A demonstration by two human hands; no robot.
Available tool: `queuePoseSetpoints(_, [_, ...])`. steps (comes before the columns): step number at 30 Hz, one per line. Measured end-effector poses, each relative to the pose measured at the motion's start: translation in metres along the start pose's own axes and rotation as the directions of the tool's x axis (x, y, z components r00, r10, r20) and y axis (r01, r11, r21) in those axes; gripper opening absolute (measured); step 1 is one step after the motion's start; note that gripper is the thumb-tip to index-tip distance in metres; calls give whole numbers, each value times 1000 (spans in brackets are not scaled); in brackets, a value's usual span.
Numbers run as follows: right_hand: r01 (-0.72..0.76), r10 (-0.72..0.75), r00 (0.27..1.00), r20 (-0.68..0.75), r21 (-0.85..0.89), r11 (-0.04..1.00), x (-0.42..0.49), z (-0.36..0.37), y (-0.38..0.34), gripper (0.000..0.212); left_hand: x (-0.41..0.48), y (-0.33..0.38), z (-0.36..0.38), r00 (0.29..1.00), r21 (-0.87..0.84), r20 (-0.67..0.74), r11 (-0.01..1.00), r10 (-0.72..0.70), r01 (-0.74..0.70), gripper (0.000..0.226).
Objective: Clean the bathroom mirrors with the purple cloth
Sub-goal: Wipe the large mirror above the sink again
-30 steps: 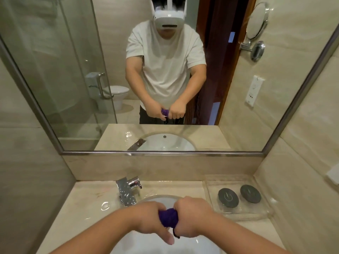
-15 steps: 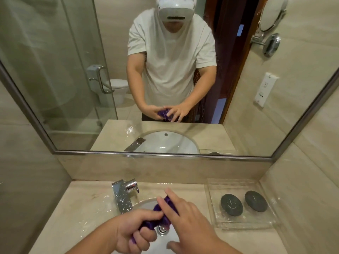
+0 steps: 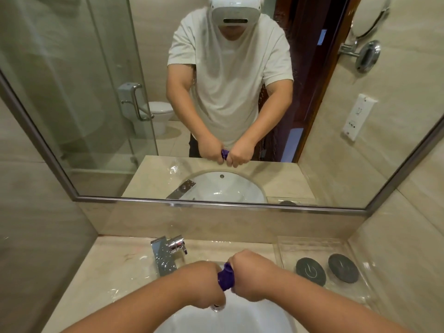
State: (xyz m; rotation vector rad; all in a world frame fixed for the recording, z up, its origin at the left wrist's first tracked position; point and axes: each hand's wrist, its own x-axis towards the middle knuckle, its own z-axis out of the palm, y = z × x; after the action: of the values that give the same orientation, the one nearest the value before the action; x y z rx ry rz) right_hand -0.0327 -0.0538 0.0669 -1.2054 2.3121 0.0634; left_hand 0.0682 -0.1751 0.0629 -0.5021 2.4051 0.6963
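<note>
1. Head view, close in: a person is holding both fists together over a white sink basin (image 3: 240, 318). The left hand (image 3: 204, 284) and right hand (image 3: 249, 276) are almost touching. The purple cloth (image 3: 225, 276) is twisted into a short, thick rope between them.
2. The fingers of both hands are curling tightly round the cloth, one fist clamped on each end.
3. The cloth is hanging just above the drain (image 3: 217, 306), well apart from any glass.
4. Head view, around the basin: a chrome faucet (image 3: 165, 253) is standing to the left on a wet stone tabletop (image 3: 108, 272). To the right, a clear tray (image 3: 288, 246) is carrying two dark discs (image 3: 310, 271).
5. Head view, above: a large wall mirror (image 3: 72, 92) is reflecting the person wringing. It is also reflecting a round mirror (image 3: 367, 15) on a chrome arm.
6. Judgement: this looks like wringing before wiping. To do it well:
   - The fists should be turning in opposite directions, low over the basin, so drips are falling inside it.
   - The cloth should be ending up damp rather than dripping, or it may be leaving streaks on the glass.
</note>
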Motion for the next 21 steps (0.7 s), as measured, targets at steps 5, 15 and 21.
queuePoseSetpoints(5, [-160,158,985,66,31,987,7,9,-4,28,10,-9,5,945,398,-245,911,219,-108,32])
queuePoseSetpoints(15, [-431,107,853,511,572,698,-8,21,-13,33,11,-24,-9,816,667,-111,651,567,-362,25])
queuePoseSetpoints(21, [-376,72,878,473,590,715,-9,7,-14,24,2,-24,-15,823,533,-148,745,549,-401,51])
